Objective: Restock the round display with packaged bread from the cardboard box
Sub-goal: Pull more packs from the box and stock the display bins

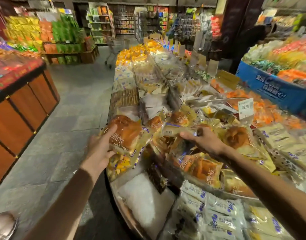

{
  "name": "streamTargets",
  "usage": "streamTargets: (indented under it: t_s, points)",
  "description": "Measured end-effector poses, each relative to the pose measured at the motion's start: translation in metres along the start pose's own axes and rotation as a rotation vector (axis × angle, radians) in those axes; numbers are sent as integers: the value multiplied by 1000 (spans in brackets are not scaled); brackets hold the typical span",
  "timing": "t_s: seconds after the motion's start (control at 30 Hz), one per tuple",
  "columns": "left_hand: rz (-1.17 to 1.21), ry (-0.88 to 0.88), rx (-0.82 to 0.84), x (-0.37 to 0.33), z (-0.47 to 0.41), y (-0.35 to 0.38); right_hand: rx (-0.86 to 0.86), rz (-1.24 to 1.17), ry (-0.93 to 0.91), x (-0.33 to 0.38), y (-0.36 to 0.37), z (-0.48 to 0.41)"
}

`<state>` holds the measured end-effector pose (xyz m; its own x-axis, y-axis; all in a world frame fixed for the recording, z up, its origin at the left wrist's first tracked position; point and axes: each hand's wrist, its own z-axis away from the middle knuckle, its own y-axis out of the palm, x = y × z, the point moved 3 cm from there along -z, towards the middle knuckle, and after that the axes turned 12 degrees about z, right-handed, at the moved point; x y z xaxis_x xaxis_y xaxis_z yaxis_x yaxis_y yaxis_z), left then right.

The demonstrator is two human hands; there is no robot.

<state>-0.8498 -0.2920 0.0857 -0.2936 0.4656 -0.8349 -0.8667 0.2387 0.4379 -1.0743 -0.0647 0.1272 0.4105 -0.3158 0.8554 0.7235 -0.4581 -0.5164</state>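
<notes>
bread pack (126, 134): round loaf in clear film, held over the left edge of the display (114, 187), above other packs; left hand (98, 149) grips its near side, thumb under, index finger laid on top. right hand (204, 139) pinches a slim packet (176, 130) over the heaped loaves in the middle; cardboard box not in view. risk, as judged: the film looks slick and the heap loose, so a pack set this close to the rim could slide off to the floor (76, 118).
</notes>
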Motion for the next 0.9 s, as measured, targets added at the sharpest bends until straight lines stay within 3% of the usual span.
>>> streamTargets:
  t_s: [0.13, 0.33, 0.57, 0.73, 0.9]
  points:
    - [174, -219, -24, 19, -70, 20, -145, -31, 50, -17, -40, -11]
    - [82, -467, 48, 85, -115, 71, -303, -36, 161, -41, -60, -15]
    - [31, -556, 189, 145, -118, 131, -418, -50, 256, -50, -67, -26]
    - [-465, -261, 141, 161, -119, 118, -431, -50, 246, -40, -67, -33]
    - [-652, 206, 397, 159, -137, 100, -428, -37, 279, -37, -64, -40]
